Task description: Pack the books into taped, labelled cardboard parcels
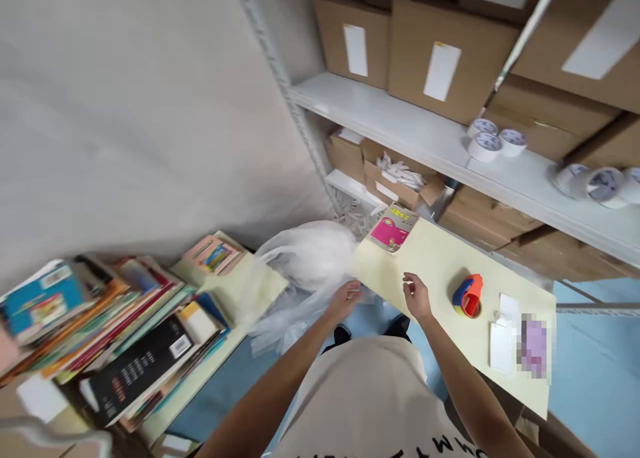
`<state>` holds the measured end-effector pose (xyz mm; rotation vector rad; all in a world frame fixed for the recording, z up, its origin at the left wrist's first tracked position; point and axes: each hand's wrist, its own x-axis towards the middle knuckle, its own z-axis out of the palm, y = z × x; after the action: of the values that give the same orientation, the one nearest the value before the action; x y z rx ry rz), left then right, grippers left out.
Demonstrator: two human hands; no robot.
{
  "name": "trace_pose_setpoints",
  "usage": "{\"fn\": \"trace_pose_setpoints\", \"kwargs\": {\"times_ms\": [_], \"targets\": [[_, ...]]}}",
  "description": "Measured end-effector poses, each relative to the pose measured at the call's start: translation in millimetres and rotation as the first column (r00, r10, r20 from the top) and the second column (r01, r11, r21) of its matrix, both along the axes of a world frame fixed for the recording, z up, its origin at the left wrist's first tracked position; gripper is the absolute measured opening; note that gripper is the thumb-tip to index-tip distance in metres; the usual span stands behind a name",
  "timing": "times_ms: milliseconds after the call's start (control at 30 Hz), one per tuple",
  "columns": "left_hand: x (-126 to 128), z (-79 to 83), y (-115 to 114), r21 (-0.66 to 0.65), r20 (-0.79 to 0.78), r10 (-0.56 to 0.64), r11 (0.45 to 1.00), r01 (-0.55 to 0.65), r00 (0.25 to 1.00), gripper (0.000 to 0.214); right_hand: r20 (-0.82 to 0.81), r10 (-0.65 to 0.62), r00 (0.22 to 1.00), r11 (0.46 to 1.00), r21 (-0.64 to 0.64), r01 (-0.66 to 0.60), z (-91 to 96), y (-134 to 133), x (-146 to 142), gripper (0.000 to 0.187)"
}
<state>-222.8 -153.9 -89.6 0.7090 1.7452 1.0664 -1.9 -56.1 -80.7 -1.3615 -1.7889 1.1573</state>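
Note:
My left hand (pixel 344 301) is over the gap beside the cream table (pixel 435 258), near its left edge. Its fingers are loosely bent and apart, and I make out nothing held. Over the table's front edge is my right hand (pixel 416 295), fingers half curled and apart, also holding nothing visible. A pink and grey booklet (pixel 393 229) lies at the table's far left corner, beyond both hands. To the right of my right hand stands an orange and blue tape dispenser (pixel 469 295). White clear plastic bags (pixel 315 255) bulge up to the left of my left hand.
Stacked books (pixel 140 358) cover a second table (pixel 267 288) at left. White paper pieces (pixel 501 345) and a pixelated purple item (pixel 535 345) lie at the cream table's right. Behind are metal shelves (pixel 370 111) with cardboard boxes (pixel 445 58) and tape rolls (pixel 485 145).

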Motion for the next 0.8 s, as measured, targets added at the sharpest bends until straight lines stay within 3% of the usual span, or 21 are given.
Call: {"fn": "trace_pose_setpoints", "kwargs": {"times_ms": [100,200,367,533,800], "targets": [[-52,-2.0,-49,-0.002,-0.028,0.126,0.992,-0.126,0.992,0.045,0.016,0.204,0.979,0.979,-0.028,-0.204,-1.3,-25,-54,0.030],[-94,-6.1,-92,-0.010,-0.051,0.218,0.976,-0.219,0.975,0.041,0.095,0.399,0.912,0.917,-0.019,-0.399,-3.0,-48,-105,0.025],[-136,-11.7,-131,-0.016,-0.061,0.292,0.956,-0.293,0.954,0.036,0.290,0.581,0.761,0.800,-0.028,-0.600,0.1,-68,-172,0.027],[-154,-24.7,-133,-0.019,-0.022,0.343,0.939,-0.343,0.939,0.032,0.536,0.674,0.507,0.663,-0.137,-0.736,-5.3,-66,-218,0.030],[-170,-37.9,-98,-0.029,-0.003,0.365,0.930,-0.365,0.931,0.032,0.640,0.721,0.267,0.544,-0.283,-0.790,-49.1,-37,-286,0.033]]}}
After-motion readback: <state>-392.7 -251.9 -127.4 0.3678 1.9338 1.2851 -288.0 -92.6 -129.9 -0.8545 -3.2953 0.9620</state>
